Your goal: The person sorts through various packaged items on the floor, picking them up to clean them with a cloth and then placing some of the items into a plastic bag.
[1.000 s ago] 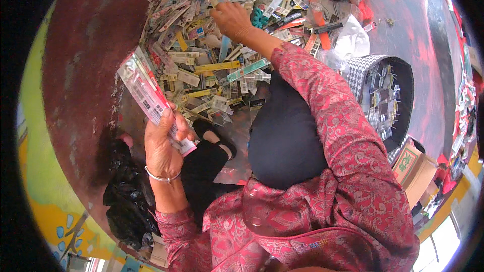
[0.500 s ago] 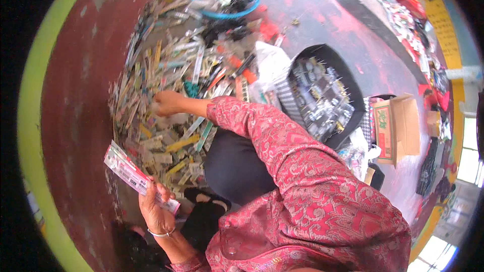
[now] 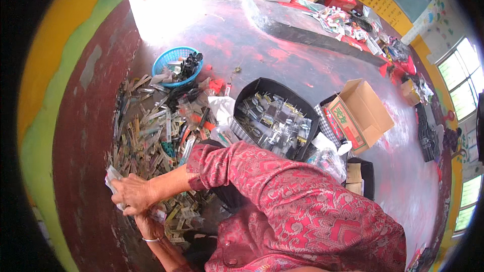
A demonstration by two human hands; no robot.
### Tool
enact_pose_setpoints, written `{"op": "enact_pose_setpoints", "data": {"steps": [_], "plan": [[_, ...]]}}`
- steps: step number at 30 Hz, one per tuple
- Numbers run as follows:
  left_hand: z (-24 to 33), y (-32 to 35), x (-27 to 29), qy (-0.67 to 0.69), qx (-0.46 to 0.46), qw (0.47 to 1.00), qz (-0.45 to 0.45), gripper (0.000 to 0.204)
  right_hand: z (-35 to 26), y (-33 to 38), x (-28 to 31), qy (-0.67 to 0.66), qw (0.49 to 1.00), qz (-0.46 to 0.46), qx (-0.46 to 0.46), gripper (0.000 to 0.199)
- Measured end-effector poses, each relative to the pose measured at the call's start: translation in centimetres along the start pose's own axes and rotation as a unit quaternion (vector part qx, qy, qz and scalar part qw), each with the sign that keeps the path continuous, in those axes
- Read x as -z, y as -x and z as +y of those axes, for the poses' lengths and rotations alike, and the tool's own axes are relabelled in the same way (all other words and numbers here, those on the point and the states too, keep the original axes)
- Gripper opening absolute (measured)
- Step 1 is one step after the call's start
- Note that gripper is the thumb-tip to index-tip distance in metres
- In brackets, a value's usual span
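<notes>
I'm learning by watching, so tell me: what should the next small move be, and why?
Probably press the bundle of flat whitish plastic packets even with the bare right hand: that hand curls over it, the bare left hand, with a thin silvery bracelet at its wrist, sits just below, and the bundle's upper end juts out past the right hand.

Packets (image 3: 113, 173): long, flat, glossy, pale; lower end pinkish-white. Slanted, top end pointing up-left. Clasped by left hand (image 3: 149, 225) near lower end, right hand (image 3: 133, 192) wrapped over middle, hiding it; number unclear.
</notes>
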State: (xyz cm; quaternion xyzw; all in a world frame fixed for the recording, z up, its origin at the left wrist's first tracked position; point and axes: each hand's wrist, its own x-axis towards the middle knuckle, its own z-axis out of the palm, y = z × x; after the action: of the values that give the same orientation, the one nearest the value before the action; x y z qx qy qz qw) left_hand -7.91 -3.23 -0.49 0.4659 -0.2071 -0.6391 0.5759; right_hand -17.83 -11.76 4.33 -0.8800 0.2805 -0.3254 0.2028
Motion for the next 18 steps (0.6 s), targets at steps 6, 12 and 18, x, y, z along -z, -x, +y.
{"op": "enact_pose_setpoints", "data": {"steps": [6,12,18], "plan": [[1.8,2.6,-2.1,-0.094,0.042,0.989,-0.106,0.029,6.4,-1.4,-1.0,0.092,0.97,0.202,0.1,0.019],[2.8,4.0,1.3,0.047,0.025,0.99,-0.131,0.045,7.0,-5.3,2.3,-0.38,0.85,0.288,-0.222,0.018],[1.8,3.9,1.2,0.082,0.03,0.994,-0.065,0.032,-0.1,-1.2,-2.1,-0.047,0.994,0.058,0.083,0.022]]}}
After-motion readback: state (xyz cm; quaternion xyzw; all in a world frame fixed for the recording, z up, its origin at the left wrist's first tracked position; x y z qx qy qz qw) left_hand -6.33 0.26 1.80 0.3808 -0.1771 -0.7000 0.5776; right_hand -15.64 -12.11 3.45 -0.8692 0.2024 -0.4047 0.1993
